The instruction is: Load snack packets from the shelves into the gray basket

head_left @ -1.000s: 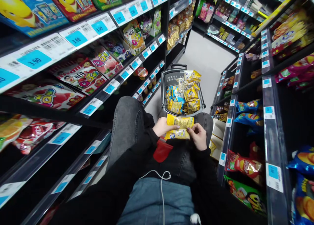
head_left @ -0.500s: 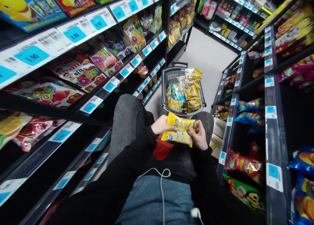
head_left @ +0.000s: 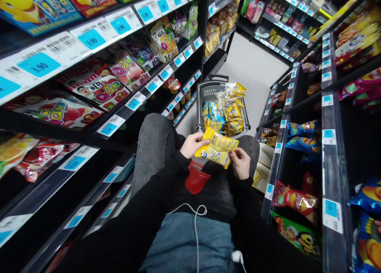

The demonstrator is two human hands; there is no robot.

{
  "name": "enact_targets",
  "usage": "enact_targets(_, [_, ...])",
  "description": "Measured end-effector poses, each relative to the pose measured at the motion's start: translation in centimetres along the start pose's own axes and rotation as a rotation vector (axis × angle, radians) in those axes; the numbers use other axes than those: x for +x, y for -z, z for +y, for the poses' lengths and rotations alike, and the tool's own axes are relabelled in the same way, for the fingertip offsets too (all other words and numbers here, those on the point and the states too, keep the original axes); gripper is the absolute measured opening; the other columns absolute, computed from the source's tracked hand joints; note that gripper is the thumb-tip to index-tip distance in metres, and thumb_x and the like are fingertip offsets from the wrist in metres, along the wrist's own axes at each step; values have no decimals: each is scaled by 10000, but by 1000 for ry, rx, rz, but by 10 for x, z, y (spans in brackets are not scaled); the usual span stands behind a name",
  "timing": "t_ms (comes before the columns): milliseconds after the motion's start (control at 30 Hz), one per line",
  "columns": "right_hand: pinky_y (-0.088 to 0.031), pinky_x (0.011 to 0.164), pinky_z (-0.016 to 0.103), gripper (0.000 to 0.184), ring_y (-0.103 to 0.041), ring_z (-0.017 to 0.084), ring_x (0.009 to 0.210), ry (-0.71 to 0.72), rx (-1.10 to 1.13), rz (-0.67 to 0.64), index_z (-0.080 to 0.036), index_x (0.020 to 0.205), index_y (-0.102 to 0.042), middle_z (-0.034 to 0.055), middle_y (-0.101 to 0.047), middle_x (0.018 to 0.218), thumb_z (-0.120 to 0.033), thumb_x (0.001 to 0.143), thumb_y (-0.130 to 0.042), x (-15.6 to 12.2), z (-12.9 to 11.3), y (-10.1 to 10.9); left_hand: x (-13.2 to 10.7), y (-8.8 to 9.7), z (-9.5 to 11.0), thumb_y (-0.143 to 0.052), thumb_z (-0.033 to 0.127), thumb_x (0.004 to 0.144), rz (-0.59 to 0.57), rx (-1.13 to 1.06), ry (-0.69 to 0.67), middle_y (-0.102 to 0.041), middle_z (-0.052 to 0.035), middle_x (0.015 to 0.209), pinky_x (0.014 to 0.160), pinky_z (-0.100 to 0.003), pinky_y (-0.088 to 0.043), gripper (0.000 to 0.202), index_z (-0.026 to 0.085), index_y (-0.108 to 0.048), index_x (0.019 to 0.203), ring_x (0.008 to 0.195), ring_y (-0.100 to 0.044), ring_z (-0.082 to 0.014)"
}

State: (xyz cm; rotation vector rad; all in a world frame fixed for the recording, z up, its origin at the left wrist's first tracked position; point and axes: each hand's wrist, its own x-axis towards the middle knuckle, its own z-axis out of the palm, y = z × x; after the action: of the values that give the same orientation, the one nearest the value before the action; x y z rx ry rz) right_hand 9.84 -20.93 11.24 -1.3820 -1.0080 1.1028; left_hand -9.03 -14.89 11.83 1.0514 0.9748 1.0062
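Observation:
Between my two hands is a yellow snack bag (head_left: 217,148) with small printing on the side facing me, held tilted above my lap. My left hand (head_left: 193,144) pinches its left edge, thumb on top. At the right edge, my right hand (head_left: 239,162) grips the bag between thumb and fingers. Just beyond it a grey shopping basket (head_left: 199,91) stands on the floor, holding several yellow snack bags (head_left: 233,110) and some blue ones (head_left: 212,112). The near side of the basket is partly hidden by the bag and my knees.
Left, dark shelves hold gummy candy bags (head_left: 104,86) above price labels (head_left: 40,64). Right, shelves carry chip bags (head_left: 297,197) and an open white carton (head_left: 264,162). A red stool edge (head_left: 197,179) shows between my legs. A white earphone cord (head_left: 196,225) hangs over my front.
The yellow snack bag has turned clockwise and moved slightly up, its right end now lower. My left hand has risen and shifted a little left with it; both hands keep hold.

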Motion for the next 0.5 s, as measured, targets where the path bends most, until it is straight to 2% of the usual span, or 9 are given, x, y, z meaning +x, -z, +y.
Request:
enact_targets(100, [-451, 566, 250, 288, -526, 125, 588, 102, -183, 72, -162, 677, -551, 9, -581, 633, -441, 727, -605, -3, -4, -1, 3, 5, 0, -726, 391, 589, 18, 112, -100, -498, 26, 590, 532, -221, -391, 285, 142, -599, 530, 549, -451, -92])
enact_targets(200, [-397, 531, 221, 268, -487, 110, 548, 213, -345, 56, -177, 657, -499, -10, -530, 592, -403, 799, -525, -9, -8, -6, 7, 11, -3, -722, 392, 588, 66, 160, -168, -499, 11, 618, 553, -225, -392, 272, 149, -621, 520, 587, -464, -101])
enact_targets(300, [-341, 501, 224, 225, -474, 122, 510, 274, -541, 120, -195, 699, -463, -8, -509, 578, -374, 835, -465, -3, -7, -1, 13, 25, -10, -692, 425, 625, 173, 103, -101, -474, 17, 563, 473, -211, -359, 278, 150, -662, 615, 502, -436, -80])
enact_targets(400, [-304, 503, 250, 170, -466, 157, 504, 270, -742, 262, -199, 757, -458, 14, -511, 595, -347, 839, -439, 31, -3, 13, 20, 44, -15, -630, 461, 694, 429, -53, 17, -368, 54, 468, 382, -175, -281, 318, 145, -656, 716, 391, -325, -44])
enact_targets(467, [-311, 531, 265, 137, -461, 172, 515, 228, -875, 251, -187, 802, -471, 26, -516, 611, -314, 840, -436, 68, 1, 18, 23, 52, -18, -618, 474, 707, 544, -134, 79, -338, 64, 457, 354, -159, -251, 336, 139, -637, 728, 366, -278, -31])
enact_targets(500, [-326, 553, 272, 126, -471, 178, 536, 193, -930, 211, -178, 836, -480, 35, -530, 634, -296, 845, -436, 89, 4, 17, 25, 54, -19, -617, 481, 708, 546, -158, 114, -339, 65, 457, 346, -155, -244, 346, 136, -629, 727, 359, -269, -27])
